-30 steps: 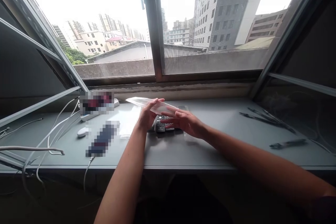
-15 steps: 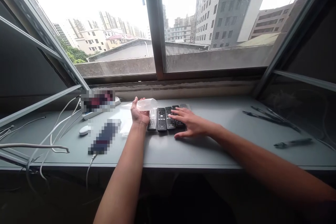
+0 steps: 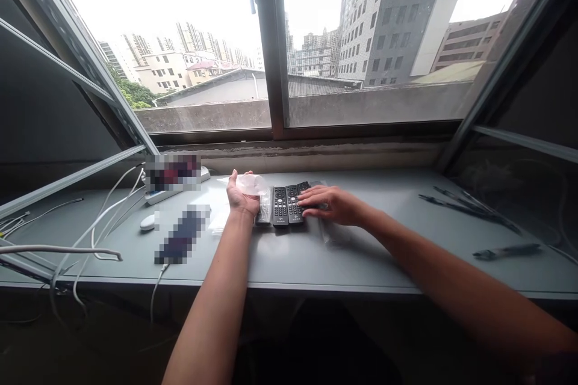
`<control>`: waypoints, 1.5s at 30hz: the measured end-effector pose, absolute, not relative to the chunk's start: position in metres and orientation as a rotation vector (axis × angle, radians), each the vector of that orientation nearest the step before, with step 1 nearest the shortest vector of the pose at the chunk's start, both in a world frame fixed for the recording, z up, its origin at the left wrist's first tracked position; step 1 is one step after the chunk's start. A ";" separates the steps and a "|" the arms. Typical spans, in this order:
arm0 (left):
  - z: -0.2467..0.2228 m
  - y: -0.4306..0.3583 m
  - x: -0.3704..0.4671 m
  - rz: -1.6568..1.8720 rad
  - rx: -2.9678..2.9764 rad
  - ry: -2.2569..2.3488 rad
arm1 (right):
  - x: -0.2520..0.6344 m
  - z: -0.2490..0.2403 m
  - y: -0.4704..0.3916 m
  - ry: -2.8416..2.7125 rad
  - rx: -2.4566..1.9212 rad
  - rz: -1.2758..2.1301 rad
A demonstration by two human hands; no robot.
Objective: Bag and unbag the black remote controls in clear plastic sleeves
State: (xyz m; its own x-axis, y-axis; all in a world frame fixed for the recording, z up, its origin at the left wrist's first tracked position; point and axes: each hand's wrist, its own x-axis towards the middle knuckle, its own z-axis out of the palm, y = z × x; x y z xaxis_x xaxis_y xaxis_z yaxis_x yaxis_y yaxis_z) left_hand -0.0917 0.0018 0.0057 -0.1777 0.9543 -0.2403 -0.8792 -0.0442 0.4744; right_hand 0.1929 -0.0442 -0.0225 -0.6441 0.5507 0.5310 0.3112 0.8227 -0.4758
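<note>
Toward the surface's left edge, white cables [image 3: 97,222] are trailing beside a power strip [image 3: 178,188], and a pixelated device [image 3: 180,239] is lying nearer the front edge with a cable plugged in. White sheets [image 3: 220,216] are resting just left of your wrist.

Your left hand [image 3: 242,197] is turning its palm up and closing around a translucent plastic bag [image 3: 253,184]. Just right of it, a plastic-wrapped remote [image 3: 265,212] is lying beside two black remotes [image 3: 288,207] standing in a row, about midway along the surface. Pale marks are showing at their lower ends, too small to read.

Your right hand [image 3: 332,206] is reaching over a third black remote [image 3: 303,186], which is tilting slightly; you cannot tell whether the fingers are gripping it. A clear sleeve [image 3: 333,234] is lying partly under that hand.

Open surface [image 3: 383,258] is stretching from the remotes to the front edge, and rightward to dark slender items [image 3: 469,210] near the right side.
</note>
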 end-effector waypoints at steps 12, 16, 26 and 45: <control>0.003 0.004 -0.092 1.653 0.207 0.619 | 0.192 -0.023 -0.051 -2.368 -0.813 0.399; 0.004 0.003 -0.091 1.638 0.216 0.634 | 0.195 -0.031 -0.045 -2.459 -0.893 0.458; 0.000 0.005 -0.092 1.650 0.228 0.635 | 0.192 -0.019 -0.050 -2.264 -0.750 0.426; 0.001 0.005 -0.092 1.658 0.241 0.663 | 0.191 -0.006 -0.042 -0.702 -0.811 1.589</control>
State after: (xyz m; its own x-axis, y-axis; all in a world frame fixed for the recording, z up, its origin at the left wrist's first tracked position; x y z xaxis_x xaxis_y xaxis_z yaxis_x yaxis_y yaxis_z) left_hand -0.0925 0.0051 0.0010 -0.2072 0.9562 -0.2067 -0.8354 -0.0630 0.5460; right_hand 0.1912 -0.0417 -0.0055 -0.0996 0.9871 -0.1252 -0.5725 -0.1598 -0.8042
